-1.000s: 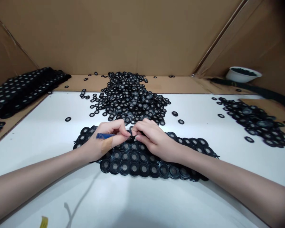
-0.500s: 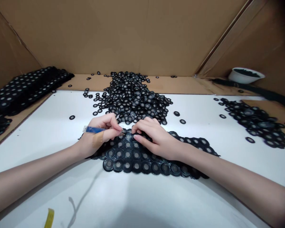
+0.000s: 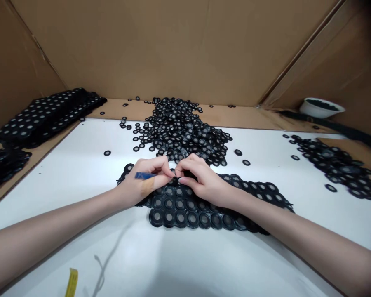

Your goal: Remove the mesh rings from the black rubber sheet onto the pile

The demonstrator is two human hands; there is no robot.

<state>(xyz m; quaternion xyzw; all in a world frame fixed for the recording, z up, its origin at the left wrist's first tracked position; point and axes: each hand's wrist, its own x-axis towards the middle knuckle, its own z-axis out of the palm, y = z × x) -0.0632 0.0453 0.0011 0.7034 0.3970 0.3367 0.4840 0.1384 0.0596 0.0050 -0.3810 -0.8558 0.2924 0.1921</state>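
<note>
A sheet of linked black rings with grey centres (image 3: 181, 204) lies on the white table (image 3: 89, 231). My left hand (image 3: 153, 179), with a tan bandage on the thumb, is closed around a blue-handled tool (image 3: 144, 175); its tip is hidden between the fingers. Right beside it, at the sheet's far part, my right hand (image 3: 200, 179) has thumb and fingers bent close together on a black ring. The two hands' fingertips nearly meet.
Behind the hands is a heap of loose black rings (image 3: 185, 128). More rings (image 3: 330, 161) lie at right, near a white bowl (image 3: 321, 108). Folded ring sheets (image 3: 43, 115) sit at left; a yellow strip (image 3: 71, 282) is near the front.
The view has shifted, so the scene sits farther right. My left hand has moved closer to my right hand, and its fingertips are now beside the right fingertips.
</note>
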